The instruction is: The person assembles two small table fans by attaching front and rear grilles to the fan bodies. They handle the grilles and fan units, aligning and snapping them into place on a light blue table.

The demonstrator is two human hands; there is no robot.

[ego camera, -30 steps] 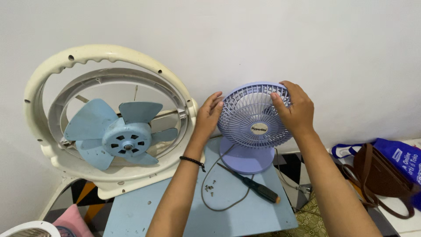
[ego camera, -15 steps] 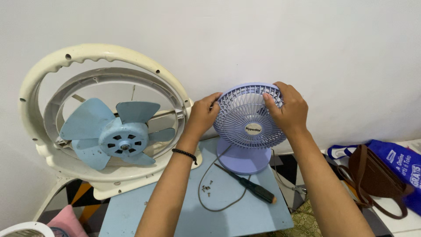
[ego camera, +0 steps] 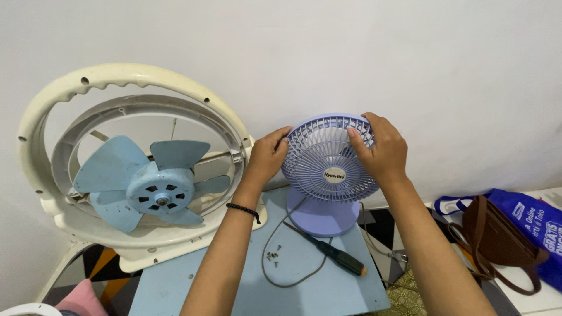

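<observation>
A small lavender desk fan (ego camera: 325, 181) stands upright on a pale blue board (ego camera: 234, 287) against the white wall. My left hand (ego camera: 267, 155) grips the left edge of its round grille. My right hand (ego camera: 377, 148) clasps the grille's upper right rim, fingers curled over the front. A black-handled screwdriver (ego camera: 335, 255) lies on the board in front of the fan's round base. Several small screws (ego camera: 272, 255) sit beside a looped grey cord (ego camera: 275, 246).
A large cream box fan (ego camera: 134, 169) with pale blue blades and no front grille leans on the wall at left. A brown bag (ego camera: 497, 234) and a blue bag (ego camera: 535, 225) lie at right. A pink cushion (ego camera: 76, 298) shows at bottom left.
The view has drifted slightly, so everything sits a little left and lower. Both hands keep the same hold on the small fan's grille.
</observation>
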